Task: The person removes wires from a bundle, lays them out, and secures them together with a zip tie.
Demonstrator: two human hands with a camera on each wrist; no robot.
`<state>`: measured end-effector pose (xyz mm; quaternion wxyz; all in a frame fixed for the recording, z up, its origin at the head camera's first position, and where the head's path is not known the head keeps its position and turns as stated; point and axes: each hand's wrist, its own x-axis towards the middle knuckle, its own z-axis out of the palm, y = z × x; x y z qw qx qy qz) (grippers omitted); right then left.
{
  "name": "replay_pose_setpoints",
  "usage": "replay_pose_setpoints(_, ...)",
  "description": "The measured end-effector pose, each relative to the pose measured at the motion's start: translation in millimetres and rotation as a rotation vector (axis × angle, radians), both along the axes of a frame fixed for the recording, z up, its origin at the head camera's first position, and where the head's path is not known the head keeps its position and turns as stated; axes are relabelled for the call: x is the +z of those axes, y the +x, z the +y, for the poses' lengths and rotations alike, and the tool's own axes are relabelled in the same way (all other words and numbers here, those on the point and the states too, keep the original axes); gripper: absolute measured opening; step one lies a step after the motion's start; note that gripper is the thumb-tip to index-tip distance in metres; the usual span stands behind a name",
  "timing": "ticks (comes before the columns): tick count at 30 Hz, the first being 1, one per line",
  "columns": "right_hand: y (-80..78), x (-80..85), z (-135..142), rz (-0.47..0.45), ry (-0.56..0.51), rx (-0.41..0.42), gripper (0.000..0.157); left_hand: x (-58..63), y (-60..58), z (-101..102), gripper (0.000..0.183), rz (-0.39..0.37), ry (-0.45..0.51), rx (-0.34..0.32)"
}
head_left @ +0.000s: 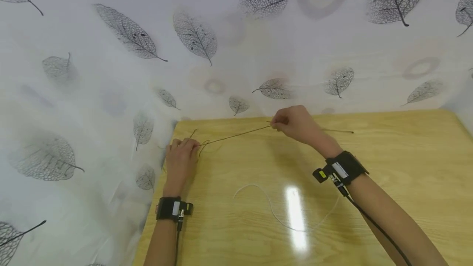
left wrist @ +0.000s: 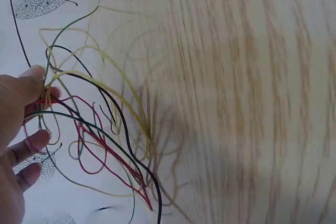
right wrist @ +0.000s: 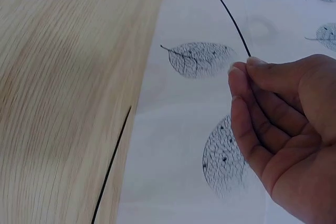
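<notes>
A tangle of thin coloured strings (left wrist: 100,129), yellow, red, black and green, lies at the table's far left corner. My left hand (head_left: 181,157) holds the bundle there, with its fingers (left wrist: 31,85) curled among the strands. One dark string (head_left: 236,135) runs taut from the bundle up to my right hand (head_left: 293,123). That hand pinches the string (right wrist: 226,11) between thumb and fingertips (right wrist: 241,69), above the table's back edge. The string's loose end (head_left: 338,131) trails to the right.
A wooden table (head_left: 388,167) stands against white cloth printed with grey leaves (head_left: 129,32), which hangs behind and on the left. A thin white string (head_left: 273,210) lies curved on the table between my forearms. Both wrists wear black bands with cables.
</notes>
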<state>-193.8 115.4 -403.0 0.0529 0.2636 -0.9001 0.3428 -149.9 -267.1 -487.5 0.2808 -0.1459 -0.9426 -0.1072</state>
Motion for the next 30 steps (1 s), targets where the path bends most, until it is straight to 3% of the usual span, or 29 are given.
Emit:
replay_pose_setpoints(6, 13.6, 2.0, 27, 0.006, 0.015, -0.028, 0.005, 2.7, -2.1, 1, 0.012, 0.019, -0.038, -0.019)
replay_pose_setpoints(13, 22.7, 7.9, 56, 0.074, 0.006, -0.111, 0.010, 0.7, -1.0, -5, 0.011, -0.022, -0.030, 0.030)
replay_pose_setpoints(30, 40.9, 14.7, 98, 0.064, 0.018, -0.189, 0.005, 0.2, 1.7, -16, 0.012, -0.037, -0.002, 0.064)
